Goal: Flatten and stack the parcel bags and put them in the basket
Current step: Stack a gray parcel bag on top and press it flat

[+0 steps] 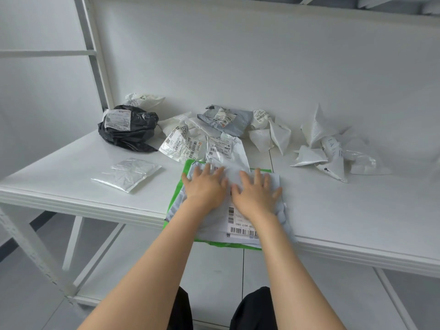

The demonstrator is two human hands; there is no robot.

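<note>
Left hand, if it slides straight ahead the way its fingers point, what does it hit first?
Most likely the crumpled white labelled parcel bag lying just beyond the left hand, which presses flat on the pale grey parcel bag. The gap looks small, though depth is unclear.

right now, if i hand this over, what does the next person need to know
Left hand and right hand: both open, pressing flat on the top parcel bag of the stack at the front edge of the table; a green bag lies at the bottom.
Done: a few bags flattened and stacked.
To do: the black bag, grey bag and white crumpled bags behind; a flat silvery bag lies apart, left. No basket in view.
</note>
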